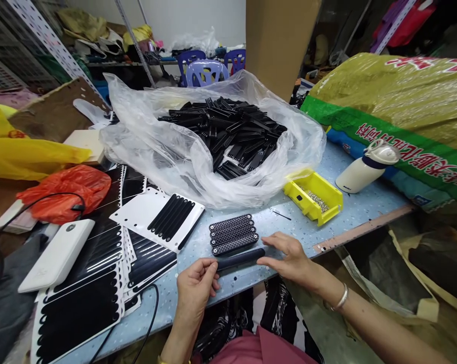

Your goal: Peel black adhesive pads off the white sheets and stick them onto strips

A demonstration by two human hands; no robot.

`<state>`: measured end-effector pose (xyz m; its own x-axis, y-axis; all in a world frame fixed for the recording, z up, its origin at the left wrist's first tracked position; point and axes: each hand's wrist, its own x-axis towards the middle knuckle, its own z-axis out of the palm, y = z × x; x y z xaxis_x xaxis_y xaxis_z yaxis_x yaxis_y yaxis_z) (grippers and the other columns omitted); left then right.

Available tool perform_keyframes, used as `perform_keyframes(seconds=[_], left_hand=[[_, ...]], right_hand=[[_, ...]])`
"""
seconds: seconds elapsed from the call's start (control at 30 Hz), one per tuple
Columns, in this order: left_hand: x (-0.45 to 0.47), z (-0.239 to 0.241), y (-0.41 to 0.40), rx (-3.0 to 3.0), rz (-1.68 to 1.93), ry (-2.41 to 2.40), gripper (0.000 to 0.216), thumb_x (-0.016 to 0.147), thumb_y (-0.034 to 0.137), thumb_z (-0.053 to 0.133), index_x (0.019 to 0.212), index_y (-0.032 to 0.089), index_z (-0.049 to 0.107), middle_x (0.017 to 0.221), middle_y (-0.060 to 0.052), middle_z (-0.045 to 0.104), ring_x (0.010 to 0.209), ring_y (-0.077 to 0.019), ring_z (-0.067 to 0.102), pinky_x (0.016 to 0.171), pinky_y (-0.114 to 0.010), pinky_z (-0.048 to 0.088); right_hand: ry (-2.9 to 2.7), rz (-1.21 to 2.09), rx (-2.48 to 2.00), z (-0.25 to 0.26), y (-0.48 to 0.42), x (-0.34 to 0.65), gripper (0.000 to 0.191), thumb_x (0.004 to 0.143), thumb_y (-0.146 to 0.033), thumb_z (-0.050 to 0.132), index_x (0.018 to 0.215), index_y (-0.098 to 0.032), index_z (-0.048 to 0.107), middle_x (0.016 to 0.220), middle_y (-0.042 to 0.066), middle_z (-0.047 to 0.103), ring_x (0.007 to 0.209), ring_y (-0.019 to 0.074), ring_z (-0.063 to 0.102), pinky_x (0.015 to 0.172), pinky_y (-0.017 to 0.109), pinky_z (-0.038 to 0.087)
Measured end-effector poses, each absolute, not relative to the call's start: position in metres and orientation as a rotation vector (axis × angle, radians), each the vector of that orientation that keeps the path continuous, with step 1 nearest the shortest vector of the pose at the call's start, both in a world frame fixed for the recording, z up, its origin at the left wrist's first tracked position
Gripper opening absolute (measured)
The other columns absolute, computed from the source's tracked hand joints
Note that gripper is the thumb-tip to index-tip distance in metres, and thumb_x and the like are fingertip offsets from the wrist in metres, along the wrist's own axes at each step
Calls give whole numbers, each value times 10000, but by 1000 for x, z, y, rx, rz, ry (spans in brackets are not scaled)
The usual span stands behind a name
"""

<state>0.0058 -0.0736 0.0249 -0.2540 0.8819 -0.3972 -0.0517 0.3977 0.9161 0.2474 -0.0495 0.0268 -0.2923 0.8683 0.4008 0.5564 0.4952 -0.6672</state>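
My left hand [195,284] and my right hand [287,255] hold the two ends of a long black strip [240,258] just above the near edge of the blue table [357,207]. Both hands pinch it with closed fingers. Right behind the strip lie three black perforated bars [233,233] side by side. A white backing sheet with black strips [159,218] lies to the left of them. Further back a clear plastic bag [167,151] holds a heap of black comb-like parts [232,129].
A yellow bin of small metal parts [314,197] and a white bottle [365,169] sit at the right. Stacked black-and-white sheets [91,283], a white power bank [57,255] and an orange bag [67,192] fill the left. A yellow-green sack [403,101] lies at the far right.
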Motion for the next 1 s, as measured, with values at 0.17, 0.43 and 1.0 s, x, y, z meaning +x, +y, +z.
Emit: perform_keyframes(seconds=[0.17,0.43,1.0], left_hand=[[5,18,-79,944,1047,1607,398,608,516,725,759,149,689,474,22,563,360,-108,485,330,-204,347],[-2,5,-87,2019,1129,1792,374,697,418,748,969,169,684,750,-49,685,631,-198,623,640,-320,506],[16,15,-73,2411,1117,1550,231,816,319,661,975,153,640,862,-108,716,793,-261,663,738,-390,504]], right_hand=[[-1884,340,-1292,26,-86,247,158,920,-215,549,858,-173,688,577,1,564,501,123,524,495,251,437],[-1778,516,-1420,17,-79,243,215,783,-314,719,937,-168,684,695,21,623,585,146,612,526,256,524],[-1994,616,-1314,27,-50,250,476,649,-446,835,1005,-163,694,772,34,646,658,161,613,576,267,497]])
